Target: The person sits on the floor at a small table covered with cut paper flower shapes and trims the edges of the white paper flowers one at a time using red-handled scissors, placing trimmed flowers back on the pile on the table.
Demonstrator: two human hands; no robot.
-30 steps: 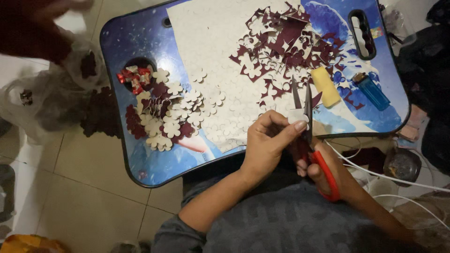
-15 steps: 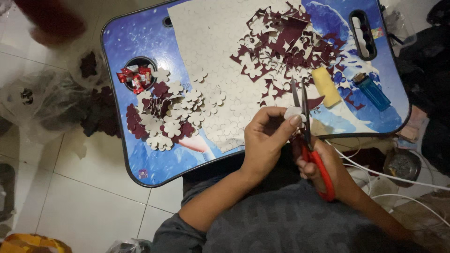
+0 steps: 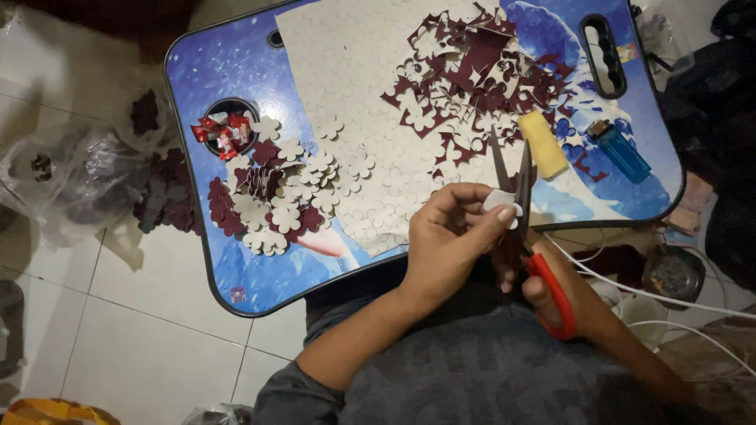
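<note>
My left hand (image 3: 450,238) pinches a small white flower-shaped paper piece (image 3: 502,201) at the near edge of the blue lap table (image 3: 236,79). My right hand (image 3: 543,287) grips red-handled scissors (image 3: 524,228), whose blades stand apart around that piece and point away from me. A heap of cut flower shapes (image 3: 276,201), white and maroon, lies on the table's left part. A large white sheet (image 3: 354,71) marked with flower outlines covers the middle. Maroon offcuts (image 3: 480,71) are scattered on the far right of it.
A yellow block (image 3: 543,143) and a blue lighter (image 3: 622,151) lie right of the scissors. Red wrappers (image 3: 220,132) fill the table's round cup hole. Clear plastic bags (image 3: 71,173) with maroon pieces sit on the tiled floor at left. White cables (image 3: 654,295) run at right.
The view has shifted slightly. My hands stay at the table's near edge with the paper piece between the scissor blades; the piece has turned a little.
</note>
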